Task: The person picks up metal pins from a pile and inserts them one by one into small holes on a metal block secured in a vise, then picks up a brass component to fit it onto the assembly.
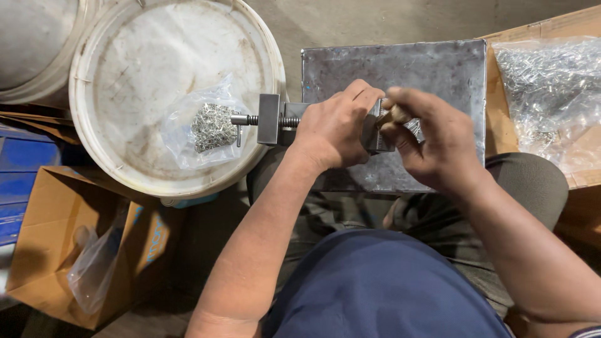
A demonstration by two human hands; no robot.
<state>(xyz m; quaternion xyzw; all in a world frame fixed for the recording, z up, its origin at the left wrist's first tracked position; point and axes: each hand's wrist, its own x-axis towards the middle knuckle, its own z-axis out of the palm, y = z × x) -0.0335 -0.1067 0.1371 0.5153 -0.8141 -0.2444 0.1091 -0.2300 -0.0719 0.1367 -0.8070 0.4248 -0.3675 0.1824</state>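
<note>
A grey metal plate [432,69] serves as the surface across the person's lap, with a white bucket lid [144,69] to its left and a cardboard tray holding a clear bag of small metal parts [551,87] to its right. On the lid lies a smaller clear bag of silvery parts [210,128].

A small metal vise-like clamp [270,119] sits at the plate's left edge and reaches out over the lid. Its long axis runs left to right, and its threaded screw [245,119] points left, towards the small bag.

The left hand [335,128] lies over the clamp's right part, fingers curled down and closed around the body, so the tool extends leftward from that hand. The right hand [432,141] meets it from the right, its fingers pressed together at the tips in a pinch on a small tan piece [395,114] at the clamp's right end. What the piece is cannot be told. Both hands touch the clamp; the left covers more of it.
</note>
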